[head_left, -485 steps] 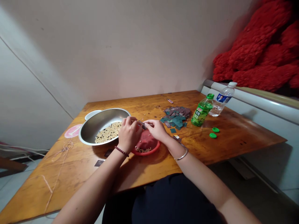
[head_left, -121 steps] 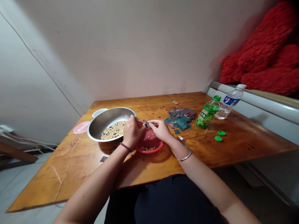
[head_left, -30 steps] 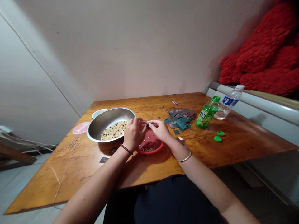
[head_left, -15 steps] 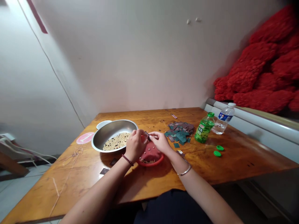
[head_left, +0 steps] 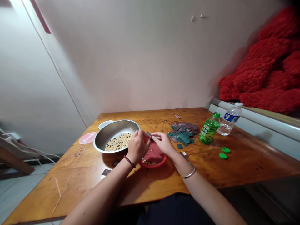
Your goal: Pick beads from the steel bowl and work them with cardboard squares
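My left hand point(head_left: 138, 143) and my right hand point(head_left: 162, 143) meet above a red mesh basket point(head_left: 154, 165), fingers closed. Between their fingertips is a small dark, flat piece point(head_left: 149, 134), its detail partly hidden by the fingers. Pale beans point(head_left: 150, 162) lie in the basket, mostly along its near side. Left of my hands a tilted steel basin point(head_left: 100, 134) holds pale beans mixed with dark bits point(head_left: 119, 141). To the right of my right hand lies a heap of small brown and green squares point(head_left: 184, 132).
A green-labelled bottle point(head_left: 208, 129) and a water bottle point(head_left: 231, 120) stand at right, near two green caps point(head_left: 224, 152). Loose string point(head_left: 70, 175), dark pieces point(head_left: 106, 172) and a pink round disc point(head_left: 87, 138) lie on the left. Red fluffy bundles point(head_left: 262, 68) are piled beyond.
The whole view has shifted slightly, so things appear a little further right. Both hands keep their pinch on the dark piece over the basket, with little visible movement.
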`<state>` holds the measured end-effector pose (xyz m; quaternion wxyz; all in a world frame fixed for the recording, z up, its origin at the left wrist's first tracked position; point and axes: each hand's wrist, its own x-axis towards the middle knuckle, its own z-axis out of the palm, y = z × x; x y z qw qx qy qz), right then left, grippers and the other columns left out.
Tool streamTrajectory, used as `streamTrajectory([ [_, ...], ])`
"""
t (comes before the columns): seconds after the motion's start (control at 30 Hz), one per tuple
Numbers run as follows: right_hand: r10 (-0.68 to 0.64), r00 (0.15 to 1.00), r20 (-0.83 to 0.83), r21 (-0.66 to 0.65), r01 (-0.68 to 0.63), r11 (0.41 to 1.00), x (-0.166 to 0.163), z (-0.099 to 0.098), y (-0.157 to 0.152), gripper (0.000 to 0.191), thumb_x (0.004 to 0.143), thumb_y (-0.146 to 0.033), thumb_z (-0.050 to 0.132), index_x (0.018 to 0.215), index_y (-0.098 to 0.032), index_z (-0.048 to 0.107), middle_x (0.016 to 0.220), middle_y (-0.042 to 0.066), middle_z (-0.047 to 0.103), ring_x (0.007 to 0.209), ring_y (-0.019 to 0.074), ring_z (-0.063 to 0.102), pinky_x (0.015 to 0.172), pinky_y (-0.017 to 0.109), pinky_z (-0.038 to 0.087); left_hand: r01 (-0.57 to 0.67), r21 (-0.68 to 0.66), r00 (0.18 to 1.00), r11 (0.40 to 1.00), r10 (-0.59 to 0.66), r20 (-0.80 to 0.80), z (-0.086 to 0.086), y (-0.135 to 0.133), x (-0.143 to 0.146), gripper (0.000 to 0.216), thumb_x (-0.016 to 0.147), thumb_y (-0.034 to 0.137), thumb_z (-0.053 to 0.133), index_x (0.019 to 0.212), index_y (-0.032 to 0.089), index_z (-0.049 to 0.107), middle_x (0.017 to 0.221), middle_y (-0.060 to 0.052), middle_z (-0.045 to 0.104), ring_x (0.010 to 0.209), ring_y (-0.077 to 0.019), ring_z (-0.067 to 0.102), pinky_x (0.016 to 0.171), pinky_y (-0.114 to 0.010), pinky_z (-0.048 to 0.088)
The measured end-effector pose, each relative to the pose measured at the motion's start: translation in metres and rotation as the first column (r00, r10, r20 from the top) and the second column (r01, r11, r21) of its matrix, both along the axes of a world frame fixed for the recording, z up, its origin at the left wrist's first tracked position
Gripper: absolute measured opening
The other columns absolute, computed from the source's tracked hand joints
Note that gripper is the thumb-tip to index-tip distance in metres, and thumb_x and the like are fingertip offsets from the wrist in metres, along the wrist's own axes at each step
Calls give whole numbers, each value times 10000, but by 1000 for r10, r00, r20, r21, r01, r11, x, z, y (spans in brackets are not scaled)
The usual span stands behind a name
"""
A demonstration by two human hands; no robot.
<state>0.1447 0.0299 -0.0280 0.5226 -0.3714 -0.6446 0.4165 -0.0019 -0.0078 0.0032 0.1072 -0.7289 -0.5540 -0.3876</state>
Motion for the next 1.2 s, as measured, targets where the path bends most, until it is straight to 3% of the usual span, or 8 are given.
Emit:
streamTrajectory([
  [0.2,13,1000,-24,-15,-13,1000,-1,1,-1,215,797,-264,565,940,-151,677,949,93,722,859,216,696,820,355,548,-61,27,998,998,61,15,0,0,1,162,783,326,573,831,205,477,803,-35,593,772,-172,564,633,-270,427],
  [0.37,-11,1000,7,-13,11,1000,0,3,-2,203,793,-245,564,932,-151,678,950,91,721,879,216,690,823,349,543,5,0,1000,1000,-5,-16,-1,-2,3,191,787,361,566,832,200,472,818,-42,590,756,-164,564,624,-260,429],
  [0.53,44,999,-3,2,-44,999,0,7,-5,194,805,-232,545,924,-154,678,922,76,728,851,198,694,821,339,541,-81,-1,997,997,81,12,0,-2,4,197,775,364,569,829,204,468,797,-31,569,740,-164,548,608,-259,414],
  [0.7,8,999,38,18,-9,1000,1,4,-3,198,803,-203,545,936,-153,682,951,83,722,868,197,688,817,329,537,-2,-2,1000,1000,2,-30,1,-3,5,182,783,353,558,830,207,460,813,-29,563,742,-156,545,605,-252,410],
  [0.87,48,998,29,16,-49,999,1,4,-3,194,813,-211,546,937,-161,687,943,77,725,865,197,691,823,331,535,-87,7,996,996,87,20,4,-4,4,198,761,341,576,826,208,444,786,-28,550,740,-170,537,606,-263,402],
  [1.2,11,999,52,3,-11,1000,2,6,-4,205,813,-187,536,943,-159,692,953,81,724,873,194,689,832,331,532,33,-54,998,998,-30,56,-3,0,7,182,781,333,558,865,212,451,824,-26,577,775,-169,551,615,-263,412],
])
